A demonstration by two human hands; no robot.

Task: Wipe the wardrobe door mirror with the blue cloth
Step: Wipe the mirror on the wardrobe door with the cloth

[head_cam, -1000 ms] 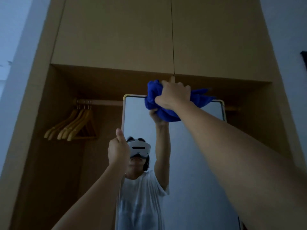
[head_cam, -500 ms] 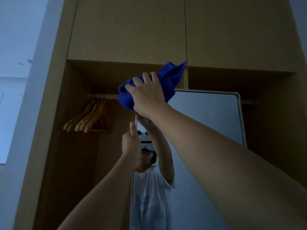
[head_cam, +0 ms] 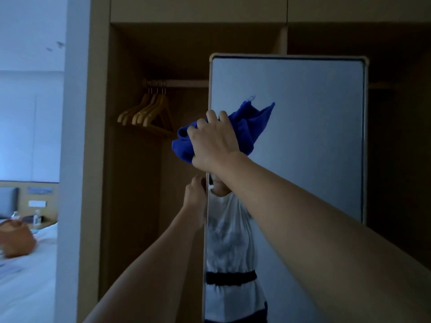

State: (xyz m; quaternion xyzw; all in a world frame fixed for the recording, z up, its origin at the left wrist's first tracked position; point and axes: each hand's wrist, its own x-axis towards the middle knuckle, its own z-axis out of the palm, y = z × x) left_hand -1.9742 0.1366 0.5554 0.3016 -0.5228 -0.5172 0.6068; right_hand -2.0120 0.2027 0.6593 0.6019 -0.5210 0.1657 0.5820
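Note:
The tall mirror (head_cam: 314,136) with a light frame stands in the open wardrobe, filling the middle and right of the view. My right hand (head_cam: 213,142) presses the bunched blue cloth (head_cam: 245,127) against the glass at the mirror's left edge, about a third of the way down. Part of the cloth hangs past the edge on the left. My left hand (head_cam: 194,199) grips the mirror's left edge just below the right hand. A person's white shirt shows as a reflection in the glass.
Several wooden hangers (head_cam: 149,113) hang on a rail inside the wardrobe (head_cam: 130,183), left of the mirror. A bed (head_cam: 25,276) with white sheets and a brown bag (head_cam: 16,241) lies at the far left. Bottles (head_cam: 37,216) stand on a shelf behind it.
My right hand has dragged the cloth from the mirror's top edge leftward, then down along the left side. The view has tilted down. My left hand stays on the left edge.

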